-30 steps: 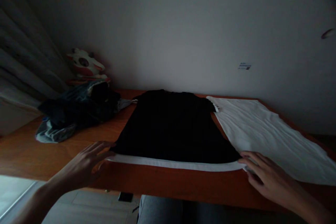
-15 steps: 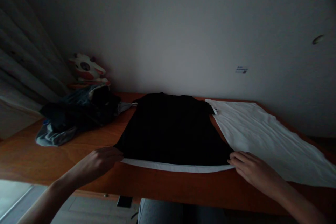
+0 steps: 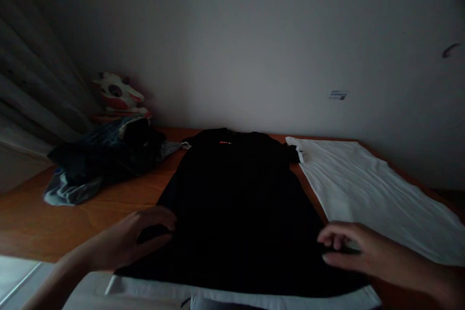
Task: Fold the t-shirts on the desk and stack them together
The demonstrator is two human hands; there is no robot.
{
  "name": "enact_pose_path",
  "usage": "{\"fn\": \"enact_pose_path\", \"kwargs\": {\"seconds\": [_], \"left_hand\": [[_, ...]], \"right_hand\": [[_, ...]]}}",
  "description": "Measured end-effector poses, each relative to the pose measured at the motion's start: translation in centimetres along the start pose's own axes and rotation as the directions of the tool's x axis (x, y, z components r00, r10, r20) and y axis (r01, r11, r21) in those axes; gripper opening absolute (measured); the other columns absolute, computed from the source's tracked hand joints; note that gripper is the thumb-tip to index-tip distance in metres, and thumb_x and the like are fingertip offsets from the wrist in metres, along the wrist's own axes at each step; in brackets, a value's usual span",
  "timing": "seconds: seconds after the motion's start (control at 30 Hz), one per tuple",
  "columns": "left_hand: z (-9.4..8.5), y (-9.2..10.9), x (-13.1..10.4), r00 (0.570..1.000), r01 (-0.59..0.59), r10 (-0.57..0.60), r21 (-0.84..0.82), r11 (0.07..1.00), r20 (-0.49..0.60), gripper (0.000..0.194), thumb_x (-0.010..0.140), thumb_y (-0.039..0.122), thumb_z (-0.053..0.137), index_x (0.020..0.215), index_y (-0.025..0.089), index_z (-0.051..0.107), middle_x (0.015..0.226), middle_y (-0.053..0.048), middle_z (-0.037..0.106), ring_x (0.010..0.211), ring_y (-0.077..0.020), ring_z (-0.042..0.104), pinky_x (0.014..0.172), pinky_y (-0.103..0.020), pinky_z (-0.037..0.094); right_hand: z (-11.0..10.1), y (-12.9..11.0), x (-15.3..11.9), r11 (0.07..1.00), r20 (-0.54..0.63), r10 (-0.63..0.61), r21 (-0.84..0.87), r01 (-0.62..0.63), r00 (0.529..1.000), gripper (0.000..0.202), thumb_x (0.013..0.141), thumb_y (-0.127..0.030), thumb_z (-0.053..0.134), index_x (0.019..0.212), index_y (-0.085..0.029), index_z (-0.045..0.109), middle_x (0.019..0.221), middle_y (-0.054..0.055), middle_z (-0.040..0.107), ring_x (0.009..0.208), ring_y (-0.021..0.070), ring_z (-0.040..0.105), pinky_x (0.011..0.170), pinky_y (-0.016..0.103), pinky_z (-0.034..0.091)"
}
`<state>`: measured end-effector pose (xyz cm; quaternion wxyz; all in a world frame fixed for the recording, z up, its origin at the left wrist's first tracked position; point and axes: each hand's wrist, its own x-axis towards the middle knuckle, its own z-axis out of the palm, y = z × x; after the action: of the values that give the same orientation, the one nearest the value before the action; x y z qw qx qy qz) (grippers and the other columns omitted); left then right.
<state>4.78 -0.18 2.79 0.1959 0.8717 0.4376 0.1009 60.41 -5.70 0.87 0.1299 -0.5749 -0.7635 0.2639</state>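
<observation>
A black short-sleeved T-shirt with a small red print on its chest lies spread out before me. Its white hem hangs over the front edge of the table. My left hand is over the shirt's left side, thumb and fingers apart in a loose curve. Over the right side is my right hand, its fingers half curled and the thumb apart from them. No cloth shows gripped in either hand; whether the fingertips touch the shirt is hard to make out in the dim light.
A white garment lies flat on the wooden table to the right. At the left stands a heap of dark and denim clothes, with a cow-like toy behind it. A wall rises at the back; a curtain hangs at left.
Both hands have let go of the hem corners and now hover higher on the shirt's sides. The hem has come toward me over the table edge, and the red chest print now shows.
</observation>
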Motion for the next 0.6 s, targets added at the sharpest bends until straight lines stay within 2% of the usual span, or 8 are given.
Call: {"fn": "enact_pose_path", "kwargs": {"seconds": [0.07,0.13,0.2,0.27,0.33,0.47,0.53,0.6], "left_hand": [[0.5,-1.2,3.9,0.988,0.052,-0.058,-0.043,0.998,-0.141,0.030,0.094,0.044,0.055,0.108,0.027,0.075,0.119,-0.006,0.076,0.105,-0.0218,0.072,0.093,-0.031,0.057],[1.0,-3.3,7.9,0.938,0.154,-0.164,-0.054,0.987,-0.304,0.037,0.090,0.049,0.055,0.108,0.023,0.074,0.115,-0.009,0.075,0.103,-0.0242,0.071,0.089,-0.032,0.057],[1.1,-5.6,11.5,0.845,0.352,-0.350,-0.071,0.933,-0.404,0.040,0.084,0.048,0.058,0.107,0.019,0.073,0.109,-0.012,0.075,0.095,-0.0261,0.072,0.086,-0.034,0.056],[0.8,-7.5,14.5,0.751,0.502,-0.508,-0.135,0.854,-0.423,0.035,0.078,0.044,0.063,0.101,0.018,0.073,0.100,-0.011,0.076,0.094,-0.0275,0.072,0.084,-0.034,0.054],[0.3,-9.0,16.5,0.701,0.565,-0.613,-0.241,0.789,-0.365,0.023,0.073,0.040,0.069,0.083,0.019,0.072,0.083,-0.008,0.074,0.090,-0.0280,0.072,0.079,-0.032,0.052],[-0.2,-10.5,18.7,0.690,0.585,-0.682,-0.367,0.723,-0.243,0.027,0.062,0.031,0.077,0.049,0.021,0.056,0.045,0.000,0.053,0.066,-0.0261,0.068,0.061,-0.028,0.048],[-0.2,-10.9,19.2,0.684,0.568,-0.690,-0.421,0.707,-0.235,0.028,0.058,0.029,0.079,0.047,0.021,0.055,0.042,0.002,0.049,0.059,-0.0238,0.066,0.055,-0.027,0.047],[-0.3,-11.0,19.5,0.681,0.512,-0.684,-0.497,0.700,-0.261,0.025,0.059,0.032,0.080,0.055,0.019,0.059,0.048,0.001,0.055,0.060,-0.0222,0.066,0.054,-0.027,0.049]], "right_hand": [[-0.4,-0.6,4.0,0.983,-0.043,0.070,0.171,-0.061,0.997,0.032,0.091,-0.055,0.059,0.094,-0.026,0.075,0.087,0.004,0.077,0.080,0.0198,0.072,0.074,0.028,0.057],[-0.4,-0.1,8.3,0.965,-0.245,0.167,0.238,-0.108,0.955,0.033,0.086,-0.055,0.064,0.092,-0.024,0.073,0.092,0.006,0.077,0.083,0.0208,0.071,0.079,0.030,0.056],[0.0,1.3,12.3,0.922,-0.423,0.347,0.318,-0.221,0.837,0.031,0.077,-0.050,0.073,0.089,-0.022,0.069,0.092,0.007,0.076,0.082,0.0208,0.070,0.078,0.032,0.056],[0.5,3.0,15.5,0.821,-0.424,0.532,0.469,-0.325,0.733,0.032,0.075,-0.049,0.075,0.087,-0.021,0.066,0.082,0.005,0.073,0.075,0.0192,0.068,0.067,0.029,0.056],[0.9,4.1,17.7,0.771,-0.369,0.589,0.524,-0.362,0.719,0.033,0.076,-0.051,0.074,0.080,-0.021,0.064,0.064,0.001,0.066,0.061,0.0172,0.064,0.057,0.028,0.053],[1.3,4.9,20.2,0.765,-0.310,0.576,0.530,-0.365,0.756,0.030,0.069,-0.046,0.079,0.064,-0.020,0.064,0.048,-0.001,0.059,0.049,0.0158,0.058,0.049,0.026,0.046],[1.0,5.0,20.8,0.778,-0.335,0.560,0.526,-0.343,0.758,0.024,0.065,-0.041,0.081,0.064,-0.020,0.068,0.053,0.001,0.066,0.055,0.0178,0.063,0.052,0.026,0.047],[0.2,5.2,21.1,0.791,-0.397,0.551,0.527,-0.309,0.734,0.021,0.066,-0.040,0.078,0.069,-0.021,0.070,0.063,0.002,0.072,0.065,0.0198,0.068,0.057,0.026,0.049]]}}
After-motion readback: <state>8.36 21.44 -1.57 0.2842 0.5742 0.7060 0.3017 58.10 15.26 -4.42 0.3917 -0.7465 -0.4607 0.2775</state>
